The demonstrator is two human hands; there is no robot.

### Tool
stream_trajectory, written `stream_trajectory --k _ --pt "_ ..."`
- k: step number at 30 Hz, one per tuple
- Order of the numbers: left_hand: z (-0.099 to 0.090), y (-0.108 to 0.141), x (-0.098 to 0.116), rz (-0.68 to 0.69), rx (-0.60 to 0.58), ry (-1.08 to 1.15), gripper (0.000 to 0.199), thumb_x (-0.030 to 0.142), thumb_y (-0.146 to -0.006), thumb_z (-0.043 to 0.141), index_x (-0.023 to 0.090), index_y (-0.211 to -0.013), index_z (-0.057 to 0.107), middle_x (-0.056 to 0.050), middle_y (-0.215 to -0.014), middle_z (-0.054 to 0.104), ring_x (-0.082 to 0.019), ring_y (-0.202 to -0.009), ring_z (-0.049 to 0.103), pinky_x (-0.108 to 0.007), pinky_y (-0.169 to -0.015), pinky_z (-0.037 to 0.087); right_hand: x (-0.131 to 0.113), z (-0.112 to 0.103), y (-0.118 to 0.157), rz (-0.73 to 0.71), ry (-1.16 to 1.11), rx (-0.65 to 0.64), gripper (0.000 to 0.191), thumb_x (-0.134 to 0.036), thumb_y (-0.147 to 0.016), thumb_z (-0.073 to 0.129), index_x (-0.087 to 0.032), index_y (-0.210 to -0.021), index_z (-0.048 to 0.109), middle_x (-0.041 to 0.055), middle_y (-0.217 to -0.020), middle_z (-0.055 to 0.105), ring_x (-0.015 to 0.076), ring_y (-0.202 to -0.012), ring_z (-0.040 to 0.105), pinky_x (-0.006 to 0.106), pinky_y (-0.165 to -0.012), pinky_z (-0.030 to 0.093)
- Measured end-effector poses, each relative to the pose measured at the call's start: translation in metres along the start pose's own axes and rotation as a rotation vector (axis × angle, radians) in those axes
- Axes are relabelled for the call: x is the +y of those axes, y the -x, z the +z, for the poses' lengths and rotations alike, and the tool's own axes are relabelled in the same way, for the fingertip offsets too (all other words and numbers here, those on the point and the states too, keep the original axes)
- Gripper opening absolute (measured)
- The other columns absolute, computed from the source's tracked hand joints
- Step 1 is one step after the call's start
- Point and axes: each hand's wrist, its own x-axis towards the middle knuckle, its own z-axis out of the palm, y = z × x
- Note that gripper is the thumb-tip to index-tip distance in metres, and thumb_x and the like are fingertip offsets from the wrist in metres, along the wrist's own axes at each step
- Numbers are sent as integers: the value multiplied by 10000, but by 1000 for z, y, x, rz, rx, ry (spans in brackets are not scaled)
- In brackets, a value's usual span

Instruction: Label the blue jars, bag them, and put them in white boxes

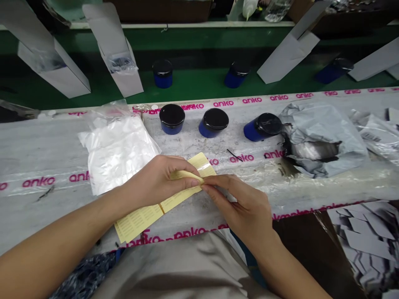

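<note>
A long pale yellow sheet of labels lies slantwise near the table's front edge, one part of it bent up. My left hand is closed on this bent part, thumb on top. The fingertips of my right hand pinch together at the same edge of the sheet, touching the left fingertips; whether a single label is between them is too small to tell. Beyond the hands stand three blue jars with black lids, a left one, a middle one and a right, tilted one.
A clear bag of white pieces lies left of the jars, a torn grey bag right of them. Open white boxes and more blue jars stand on the green strip behind. White cards are piled at lower right.
</note>
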Motion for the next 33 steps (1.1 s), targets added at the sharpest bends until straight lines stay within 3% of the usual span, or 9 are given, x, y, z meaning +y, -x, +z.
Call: stream_trajectory --k 7,11,15,17,20,24,28,31,33 --pt "1 1 -2 -9 7 23 149 336 -930 680 256 -1026 760 19 -1011 803 -180 -933 736 -296 -850 548 2 -2 -4 17 -101 -49 198 -83 -949 638 -254 -1037 684 46 -1067 745 191 -996 725 332 -873 588" --pt "6 -1 -7 -35 49 -26 156 363 -925 681 248 -1026 709 10 -990 778 -195 -899 723 -311 -790 545 7 -6 -6 196 -251 -47 123 -149 -915 680 -269 -917 708 64 -1127 657 223 -1102 663 369 -934 571" --pt "6 4 -1 25 40 -72 154 372 -947 682 252 -1043 698 -11 -1036 770 -199 -931 726 -302 -775 546 16 -13 -16 392 -494 -1 74 -222 -895 717 -268 -838 730 45 -989 645 206 -990 650 314 -827 564" --pt "-2 9 9 109 109 -123 182 377 -929 718 248 -1058 706 -28 -1096 762 -200 -978 722 -306 -828 555 21 -17 -23 472 -591 17 97 -282 -886 742 -265 -791 734 25 -867 626 173 -826 628 262 -689 540" --pt "-27 7 21 191 400 -206 174 377 -925 724 242 -1032 702 -35 -1073 748 -198 -1000 706 -316 -875 560 28 -19 -31 515 -592 49 157 -344 -868 761 -257 -740 734 18 -790 612 150 -681 581 233 -560 489" --pt "-77 -38 17 163 787 -290 193 335 -947 659 240 -1111 626 -65 -1174 687 -234 -1129 663 -404 -991 543 36 -11 -33 384 -531 145 145 -326 -855 755 -261 -726 743 23 -746 610 172 -689 603 246 -582 518" --pt "-119 -115 -14 107 790 -437 609 273 -790 812 291 -1321 514 -104 -1448 542 -337 -1433 477 -514 -1161 420 37 -5 -30 347 -515 149 141 -323 -861 739 -256 -737 754 33 -750 611 183 -695 610 264 -585 531" --pt "-137 -152 -33 -13 777 -439 602 351 -775 830 262 -1302 553 -68 -1286 623 -338 -1380 536 -467 -1128 438 35 -6 -29 339 -520 167 130 -310 -848 742 -247 -735 751 38 -756 611 190 -702 610 283 -589 535" --pt "-141 -155 -32 -51 779 -435 609 436 -788 813 239 -1304 554 -45 -1194 650 -317 -1311 589 -445 -1100 455 35 -7 -29 343 -549 184 118 -289 -844 740 -244 -736 747 36 -758 611 187 -704 604 288 -598 532"
